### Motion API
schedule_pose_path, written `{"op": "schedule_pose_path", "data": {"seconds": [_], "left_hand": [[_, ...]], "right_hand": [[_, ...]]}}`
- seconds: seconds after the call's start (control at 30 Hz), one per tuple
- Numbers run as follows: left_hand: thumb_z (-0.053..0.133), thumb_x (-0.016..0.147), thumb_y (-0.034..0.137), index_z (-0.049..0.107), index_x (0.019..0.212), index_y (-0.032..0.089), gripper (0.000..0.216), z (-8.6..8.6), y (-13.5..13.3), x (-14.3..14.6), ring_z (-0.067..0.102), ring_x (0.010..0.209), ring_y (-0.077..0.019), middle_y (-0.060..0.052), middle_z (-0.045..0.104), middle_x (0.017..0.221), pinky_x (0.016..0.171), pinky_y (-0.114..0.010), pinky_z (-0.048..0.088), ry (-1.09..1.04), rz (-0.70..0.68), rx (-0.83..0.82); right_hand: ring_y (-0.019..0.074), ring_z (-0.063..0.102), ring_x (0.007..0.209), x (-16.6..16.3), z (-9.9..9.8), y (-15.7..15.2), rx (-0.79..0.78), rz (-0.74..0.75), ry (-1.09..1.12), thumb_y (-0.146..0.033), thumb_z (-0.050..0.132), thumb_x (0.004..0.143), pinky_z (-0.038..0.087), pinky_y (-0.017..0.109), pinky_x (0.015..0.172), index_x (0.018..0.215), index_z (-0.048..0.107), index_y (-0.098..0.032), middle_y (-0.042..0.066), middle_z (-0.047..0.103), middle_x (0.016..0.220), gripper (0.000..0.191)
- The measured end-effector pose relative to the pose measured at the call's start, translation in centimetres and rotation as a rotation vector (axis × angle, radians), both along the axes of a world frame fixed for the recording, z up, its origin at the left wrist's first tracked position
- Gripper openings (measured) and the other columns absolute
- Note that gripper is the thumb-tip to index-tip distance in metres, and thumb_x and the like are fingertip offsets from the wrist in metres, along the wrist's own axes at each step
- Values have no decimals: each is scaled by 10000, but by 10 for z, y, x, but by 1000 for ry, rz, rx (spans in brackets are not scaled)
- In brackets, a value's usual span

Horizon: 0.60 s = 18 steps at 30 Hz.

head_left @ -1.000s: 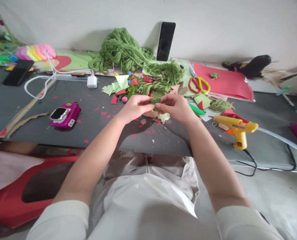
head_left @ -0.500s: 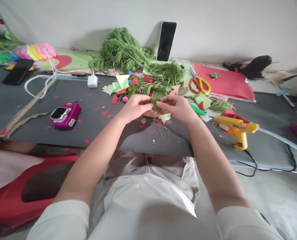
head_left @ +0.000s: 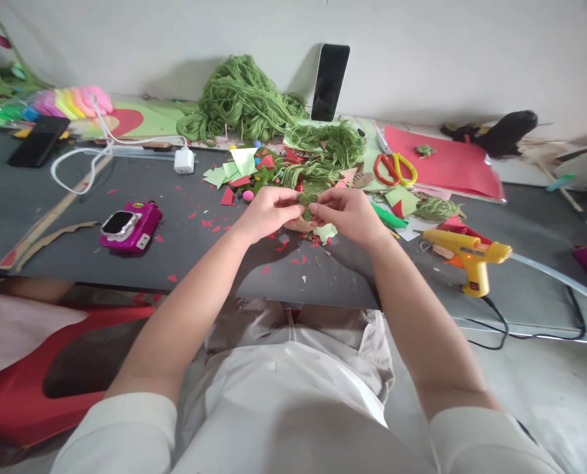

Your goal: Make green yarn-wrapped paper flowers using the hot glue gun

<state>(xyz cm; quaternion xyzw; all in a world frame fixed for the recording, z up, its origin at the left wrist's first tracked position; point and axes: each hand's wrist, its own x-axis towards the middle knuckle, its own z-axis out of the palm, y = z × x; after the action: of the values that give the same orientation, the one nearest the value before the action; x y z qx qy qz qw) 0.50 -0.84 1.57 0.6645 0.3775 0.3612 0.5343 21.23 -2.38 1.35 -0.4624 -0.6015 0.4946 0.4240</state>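
Note:
Both hands meet over the middle of the dark table (head_left: 51, 243). My left hand (head_left: 268, 212) and my right hand (head_left: 350, 212) pinch a small bundle of green yarn (head_left: 307, 199) between their fingertips, just above the tabletop. More of the same yarn trails back from the bundle to a loose heap (head_left: 325, 155) behind it. A beige piece shows under the hands; most of it is hidden. Paper scraps in green and red (head_left: 236, 172) lie to the left of the hands.
A large green yarn skein (head_left: 241, 99) and a phone (head_left: 329, 82) lean by the wall. Orange-handled scissors (head_left: 392, 168) and red paper (head_left: 444, 161) lie at the right. A yellow glue gun (head_left: 468, 257) stands near the right edge. A magenta device (head_left: 131, 227), a charger cable (head_left: 100, 148) and a black phone (head_left: 39, 140) lie left.
Almost nothing differs; the fingers shift slightly on the yarn bundle and the view drifts a little.

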Motion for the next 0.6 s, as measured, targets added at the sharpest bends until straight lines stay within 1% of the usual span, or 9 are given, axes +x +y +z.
{"op": "schedule_pose_path", "data": {"seconds": [0.23,0.47,0.6], "left_hand": [[727,801,266,764,832,152,124,-3,2,-1,594,683,-130,-17,667,736,658,-263,488,-4,-3,-10],[726,819,281,719,761,154,140,-3,4,-2,580,679,-132,-8,643,698,675,-276,465,-38,0,4],[720,818,273,712,756,149,139,-3,4,-2,583,671,-133,-7,643,682,668,-273,459,-28,10,16]], "right_hand": [[178,713,588,-3,-1,-1,25,-4,-5,-514,908,717,637,336,622,733,673,-205,32,735,622,388],[196,753,656,-1,-1,1,-47,13,87,-641,930,627,679,359,719,805,736,-190,51,765,693,522],[190,757,670,0,0,0,-56,7,86,-659,923,626,674,345,727,833,751,-176,49,772,706,553]]}}
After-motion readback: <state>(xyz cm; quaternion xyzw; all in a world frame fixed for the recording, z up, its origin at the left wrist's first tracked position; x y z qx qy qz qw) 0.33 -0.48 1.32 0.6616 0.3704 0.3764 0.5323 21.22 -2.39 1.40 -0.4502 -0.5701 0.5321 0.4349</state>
